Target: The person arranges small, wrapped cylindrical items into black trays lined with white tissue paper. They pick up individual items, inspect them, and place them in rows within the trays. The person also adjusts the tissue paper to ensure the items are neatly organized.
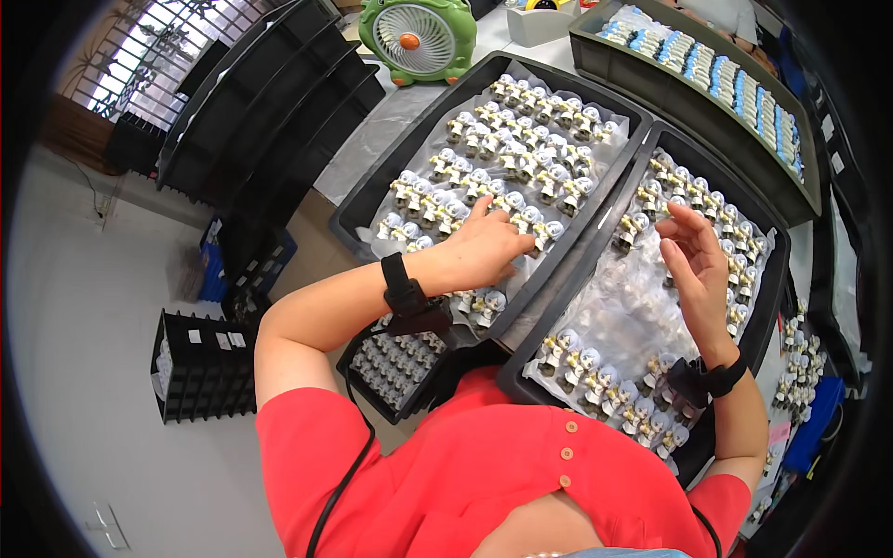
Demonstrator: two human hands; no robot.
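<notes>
Two black trays hold rows of small figurines with pale hair and white-and-yellow bodies on clear plastic sheeting. Over the left tray [367, 200] is my left hand [479, 249], palm down, with its fingers apart among the figurines [507, 200]. Its fingertips partly cover some of them, and whether they touch one I cannot tell. My right hand [698, 270] hovers over the right tray [549, 325], fingers curved and thumb apart, with nothing visible between them. Close to its fingertips stands a figurine [632, 229] at the edge of a patch of bare sheeting [609, 298].
An olive bin [595, 70] with blue-and-white pieces stands at the far right. Beyond the left tray sits a green fan [417, 39]. Stacked black crates [270, 102] rise at left. A smaller tray [395, 372] lies below my left forearm; more figurines [800, 363] lie at right.
</notes>
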